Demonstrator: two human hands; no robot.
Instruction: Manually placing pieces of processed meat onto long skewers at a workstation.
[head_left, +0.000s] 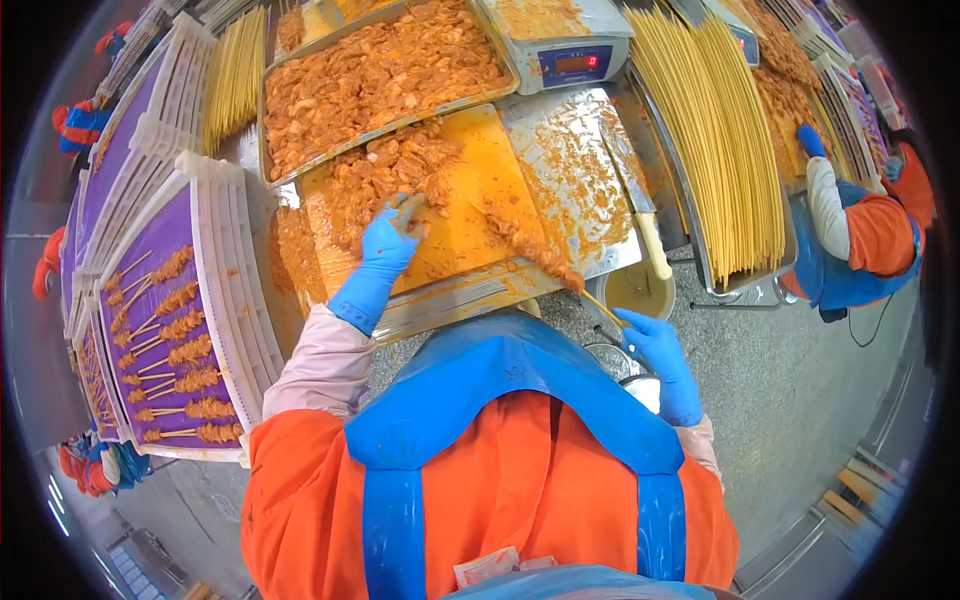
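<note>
My right hand (663, 360), in a blue glove, grips the bare lower end of a bamboo skewer. Marinated meat (534, 249) is threaded along the skewer, which slants up and left over the front edge of the work surface. My left hand (390, 236), also gloved, is at the edge of a heap of marinated meat pieces (390, 169) on the yellow cutting board (487, 165). Marinade coats its fingertips; whether a piece is pinched between them is unclear. Behind the heap stands a metal tray (450, 109) full of the same meat.
A knife (651, 244) with a pale handle lies right of the board. Beyond are a digital scale (574, 64) and a tray of bamboo skewers (720, 150). Stacked crates (232, 300) holding finished skewers stand left. A bucket (637, 289) sits below. A co-worker (862, 225) works at right.
</note>
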